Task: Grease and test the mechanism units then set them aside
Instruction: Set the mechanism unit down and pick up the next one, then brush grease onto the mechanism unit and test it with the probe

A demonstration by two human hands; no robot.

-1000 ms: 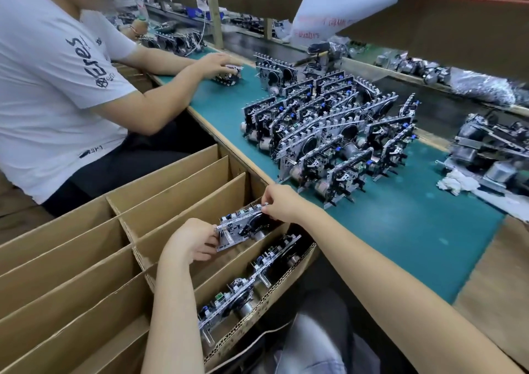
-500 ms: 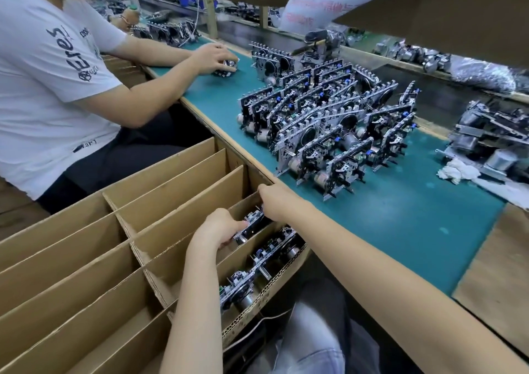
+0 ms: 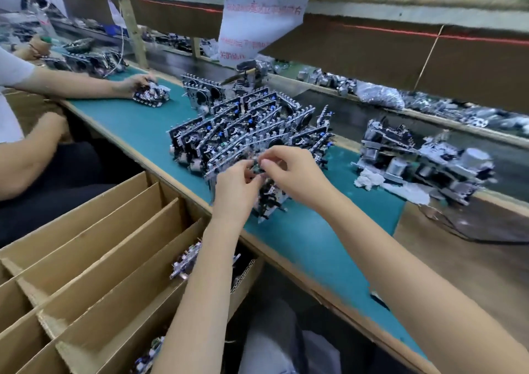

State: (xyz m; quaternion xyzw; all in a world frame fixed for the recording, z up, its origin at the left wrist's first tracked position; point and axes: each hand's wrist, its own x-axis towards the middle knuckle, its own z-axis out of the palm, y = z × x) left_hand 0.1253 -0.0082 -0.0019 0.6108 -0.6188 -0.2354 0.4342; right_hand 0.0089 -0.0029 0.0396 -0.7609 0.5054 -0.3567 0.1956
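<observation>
A dense cluster of several upright metal mechanism units stands on the green bench mat. At its near edge, my left hand and my right hand both pinch the top of one mechanism unit, fingertips almost meeting over it. The divided cardboard box at lower left has units lying in its nearest slots, partly hidden by my left forearm.
Another person at the left handles a unit on the mat. A jig with motors and a white rag sit at the right. A conveyor runs behind the bench, and a paper sign hangs above.
Both hands left the cardboard box, where they set a unit into a slot, and rose to the cluster on the mat. They now pinch a unit at its near edge.
</observation>
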